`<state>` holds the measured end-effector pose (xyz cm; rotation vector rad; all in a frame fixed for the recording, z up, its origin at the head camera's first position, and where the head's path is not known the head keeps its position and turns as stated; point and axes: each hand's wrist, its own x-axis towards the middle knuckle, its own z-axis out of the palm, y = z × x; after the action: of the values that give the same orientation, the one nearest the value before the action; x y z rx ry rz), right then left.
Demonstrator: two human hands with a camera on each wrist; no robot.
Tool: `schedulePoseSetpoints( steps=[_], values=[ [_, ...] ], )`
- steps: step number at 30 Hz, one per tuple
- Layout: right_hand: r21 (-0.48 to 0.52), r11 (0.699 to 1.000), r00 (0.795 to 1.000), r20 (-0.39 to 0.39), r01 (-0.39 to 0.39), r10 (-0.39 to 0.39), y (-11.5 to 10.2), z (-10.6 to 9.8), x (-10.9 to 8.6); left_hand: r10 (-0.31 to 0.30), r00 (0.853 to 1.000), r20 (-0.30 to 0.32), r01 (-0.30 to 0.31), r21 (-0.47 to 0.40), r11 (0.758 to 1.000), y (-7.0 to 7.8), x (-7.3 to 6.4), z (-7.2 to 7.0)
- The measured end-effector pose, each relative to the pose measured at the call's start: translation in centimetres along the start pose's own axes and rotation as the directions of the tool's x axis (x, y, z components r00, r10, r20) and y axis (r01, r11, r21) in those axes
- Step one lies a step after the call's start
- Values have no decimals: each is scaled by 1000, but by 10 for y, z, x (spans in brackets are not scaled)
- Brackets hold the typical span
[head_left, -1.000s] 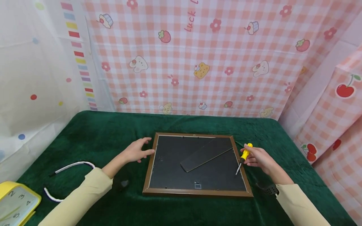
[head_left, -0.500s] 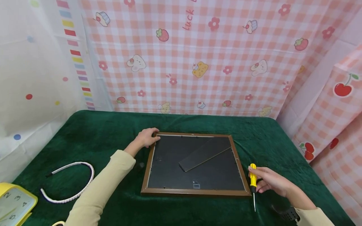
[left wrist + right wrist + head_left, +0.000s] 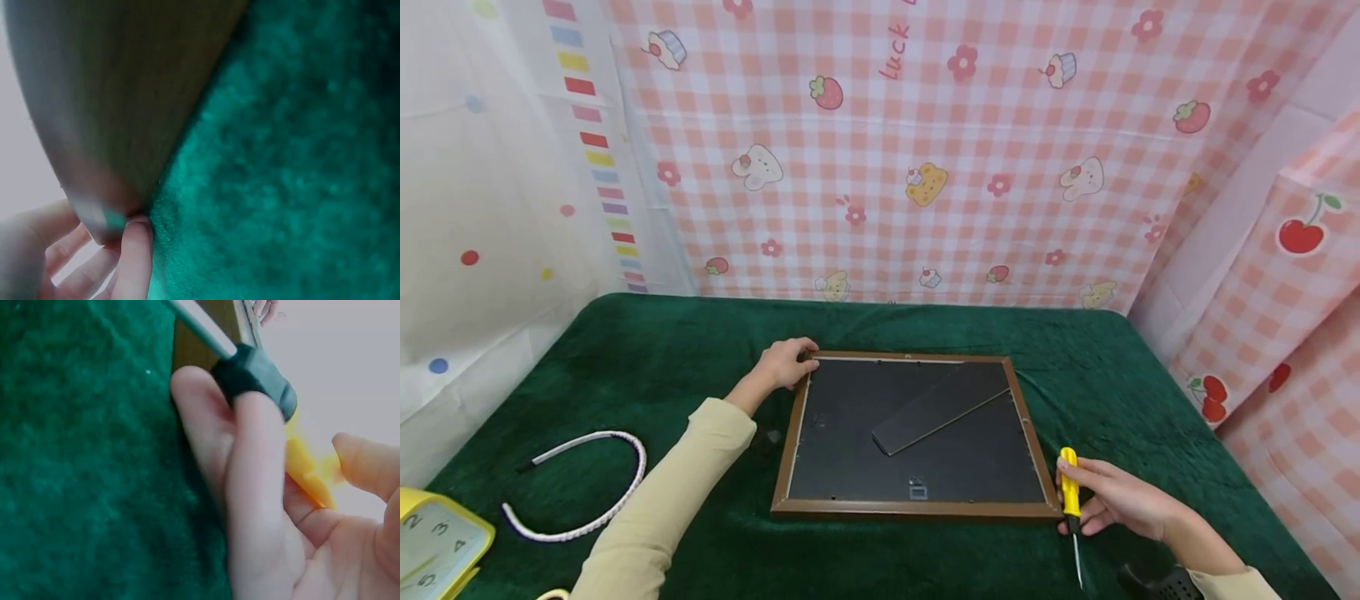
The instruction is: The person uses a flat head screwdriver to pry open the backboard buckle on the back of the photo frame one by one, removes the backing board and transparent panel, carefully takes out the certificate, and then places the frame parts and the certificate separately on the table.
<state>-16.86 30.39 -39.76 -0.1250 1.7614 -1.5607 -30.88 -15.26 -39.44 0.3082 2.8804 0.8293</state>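
Observation:
A picture frame (image 3: 835,433) lies face down on the green cloth, its black back and slanted stand leg (image 3: 943,417) facing up and its brown border all around. My left hand (image 3: 781,364) grips the far left corner, and in the left wrist view the fingers (image 3: 136,256) wrap the corner of the brown side. By the near right corner, my right hand (image 3: 1131,500) holds a screwdriver (image 3: 1070,492) by its yellow handle, the metal shaft pointing toward me. The right wrist view shows fingertips at the black collar (image 3: 253,375), with the brown border just behind.
A white headband (image 3: 642,467) lies on the cloth to the left. At the lower left edge stands a yellow clock (image 3: 478,554), partly cut off. Part of a pale yellow curved thing (image 3: 555,594) shows by the left sleeve. A pink checked curtain (image 3: 880,150) hangs behind the table.
My left hand has gone up from the frame's left side to its far corner and taken hold. My right hand has lowered with the screwdriver from above the right side to the near right corner.

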Motion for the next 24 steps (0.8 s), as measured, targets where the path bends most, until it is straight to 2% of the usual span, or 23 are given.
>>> schedulePoseSetpoints(
  steps=[6, 11, 15, 19, 24],
  values=[
    [64, 996, 998, 18, 59, -60, -2, 2, 2, 1, 1000, -22, -1, 7, 1000, -3, -3, -4],
    [20, 995, 994, -57, 99, -98, -7, -3, 6, -1, 1000, -13, 1, 2, 1000, -10, -13, -10],
    [-12, 993, 984, -130, 121, -121, -14, -12, 10, 22, 1000, 22, -22, -16, 1000, -18, -29, -15],
    [-54, 987, 968, -193, 153, -160, -22, -20, 18, 81, 994, 68, -80, -18, 997, -24, -49, -18],
    [-143, 973, 940, -266, 182, -215, -29, -24, 30, 129, 983, 131, -125, -34, 992, -24, -74, -17]
  ],
)
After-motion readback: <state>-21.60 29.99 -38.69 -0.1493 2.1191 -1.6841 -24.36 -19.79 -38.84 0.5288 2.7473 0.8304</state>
